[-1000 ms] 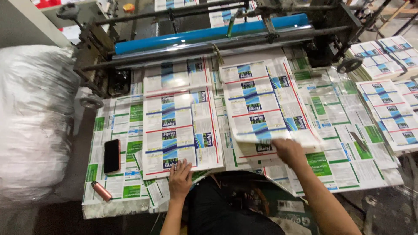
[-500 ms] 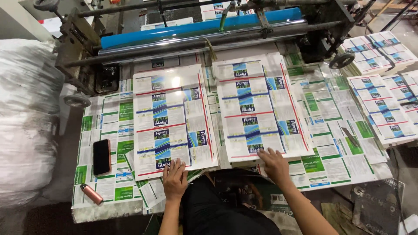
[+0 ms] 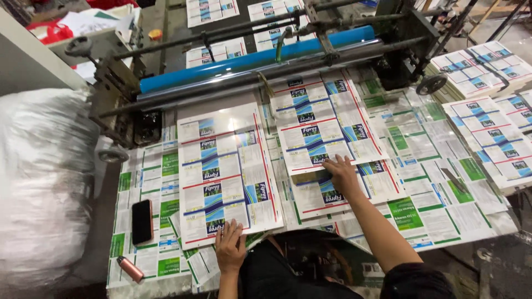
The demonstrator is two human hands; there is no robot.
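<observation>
L hand [image 3: 230, 246] flat, fingers spread, on near edge of left printed stack [image 3: 224, 177]. R hand [image 3: 342, 174] open, pressing the right stack [image 3: 327, 135]. Phone [image 3: 142, 221] & pink cylinder [image 3: 131, 268] lie left of left stack; blue roller [image 3: 255, 58] beyond.

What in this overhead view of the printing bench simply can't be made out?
Head view, the only one:
- Small print on the left sheet stack: too small to read.
- Part of the right sheet stack: covered by the right hand.
- The sheets' far ends: hidden under the blue roller.
- White bag: blurred, cut off by the left edge.
- Left hand: its forearm leaves the bottom edge.
- Phone: screen dark.
</observation>
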